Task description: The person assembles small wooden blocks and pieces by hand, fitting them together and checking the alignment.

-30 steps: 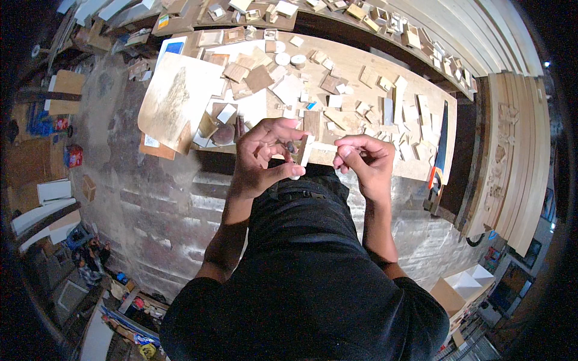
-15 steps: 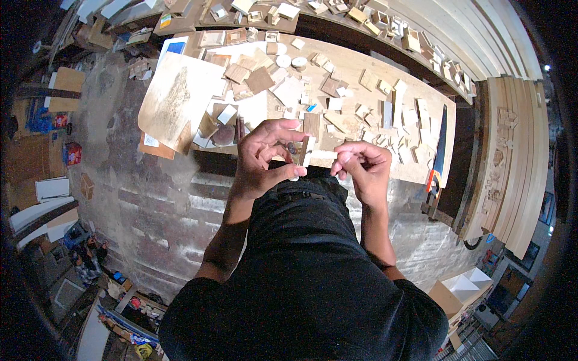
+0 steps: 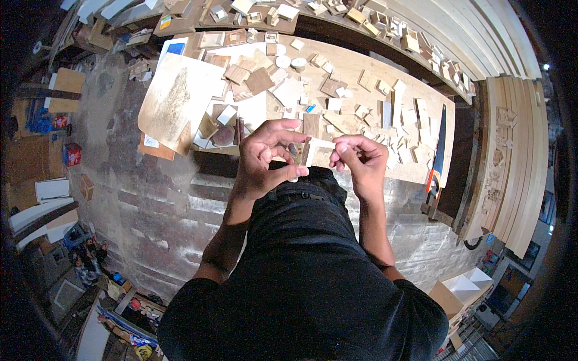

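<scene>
Just above my lap, at the bench's near edge, my left hand (image 3: 265,156) grips a small wooden piece (image 3: 306,151) by its ends, thumb below and fingers above. The piece has a brown side and a pale side. Opposite it, my right hand (image 3: 363,161) is closed in a pinch between thumb and forefinger. A short pale strip (image 3: 325,145) reaches from those fingertips to the pale side of the piece. It looks like wood, and whether the two touch I cannot tell.
Over the workbench (image 3: 355,59) lie many small wood offcuts, round white discs (image 3: 298,62) and a large pale board (image 3: 180,99) at left. A handsaw (image 3: 438,153) rests at the right edge. Beyond, a shelf (image 3: 385,37) holds small wooden boxes; long planks (image 3: 518,162) stand right.
My right hand has moved slightly left, bringing the pale strip up against or close to the wooden piece. My left hand has kept its grip nearly unmoved.
</scene>
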The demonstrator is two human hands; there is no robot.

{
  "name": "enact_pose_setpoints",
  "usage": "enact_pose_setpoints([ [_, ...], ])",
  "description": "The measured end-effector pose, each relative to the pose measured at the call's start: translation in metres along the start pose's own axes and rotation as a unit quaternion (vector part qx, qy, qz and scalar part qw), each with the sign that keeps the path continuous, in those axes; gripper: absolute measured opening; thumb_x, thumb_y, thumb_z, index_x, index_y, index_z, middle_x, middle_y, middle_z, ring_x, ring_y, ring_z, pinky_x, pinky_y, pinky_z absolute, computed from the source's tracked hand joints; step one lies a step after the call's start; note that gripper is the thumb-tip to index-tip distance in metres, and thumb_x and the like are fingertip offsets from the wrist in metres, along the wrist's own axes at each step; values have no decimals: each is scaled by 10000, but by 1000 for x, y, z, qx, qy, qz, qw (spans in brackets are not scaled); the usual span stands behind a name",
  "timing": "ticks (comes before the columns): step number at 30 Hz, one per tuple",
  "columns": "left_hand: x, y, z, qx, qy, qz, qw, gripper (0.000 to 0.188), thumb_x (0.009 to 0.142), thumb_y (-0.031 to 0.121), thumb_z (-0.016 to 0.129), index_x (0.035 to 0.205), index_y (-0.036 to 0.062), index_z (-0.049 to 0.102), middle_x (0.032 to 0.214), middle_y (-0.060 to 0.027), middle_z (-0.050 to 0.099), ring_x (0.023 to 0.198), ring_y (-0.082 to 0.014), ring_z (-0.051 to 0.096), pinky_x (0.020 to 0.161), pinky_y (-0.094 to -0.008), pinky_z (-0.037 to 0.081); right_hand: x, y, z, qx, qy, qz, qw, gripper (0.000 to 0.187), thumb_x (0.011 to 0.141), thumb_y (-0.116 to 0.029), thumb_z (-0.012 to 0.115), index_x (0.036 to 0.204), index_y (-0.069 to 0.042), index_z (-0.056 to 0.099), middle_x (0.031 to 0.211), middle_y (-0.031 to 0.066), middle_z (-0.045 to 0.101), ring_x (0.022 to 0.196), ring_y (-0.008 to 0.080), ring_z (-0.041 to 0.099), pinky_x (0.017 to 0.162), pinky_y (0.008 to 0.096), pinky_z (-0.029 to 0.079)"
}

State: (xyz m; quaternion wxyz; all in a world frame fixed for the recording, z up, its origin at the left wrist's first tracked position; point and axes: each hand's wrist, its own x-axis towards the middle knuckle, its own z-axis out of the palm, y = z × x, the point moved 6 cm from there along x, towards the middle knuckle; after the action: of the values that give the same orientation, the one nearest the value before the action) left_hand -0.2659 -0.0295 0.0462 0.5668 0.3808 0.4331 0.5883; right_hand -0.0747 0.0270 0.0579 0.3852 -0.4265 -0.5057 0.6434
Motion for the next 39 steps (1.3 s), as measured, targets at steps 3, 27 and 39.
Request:
enact_pose_setpoints([
  [3,-1,-1,0,-1,-4,1,1000,756,614,-32,836,1297,-23,511,1119,-190,684,1064,-200,660,753,-257,554,-1,-1,-2,22,35,-3,999,118,929,-25,646,981,66,700,753,95,698,610,111,633,542,224,494],
  [27,-11,-3,5,36,7,3,999,775,618,-19,842,1315,-13,503,1116,-178,697,1036,-176,663,744,-254,541,-11,4,-6,0,16,-6,1000,115,941,-51,649,971,48,698,763,94,694,648,119,653,545,228,497],
  [39,-20,-5,15,33,24,-6,999,773,626,-2,855,1317,11,510,1131,-172,693,1072,-186,660,750,-252,540,-35,3,-9,14,-84,47,995,99,923,-41,664,946,45,706,720,92,690,632,116,658,526,228,479],
])
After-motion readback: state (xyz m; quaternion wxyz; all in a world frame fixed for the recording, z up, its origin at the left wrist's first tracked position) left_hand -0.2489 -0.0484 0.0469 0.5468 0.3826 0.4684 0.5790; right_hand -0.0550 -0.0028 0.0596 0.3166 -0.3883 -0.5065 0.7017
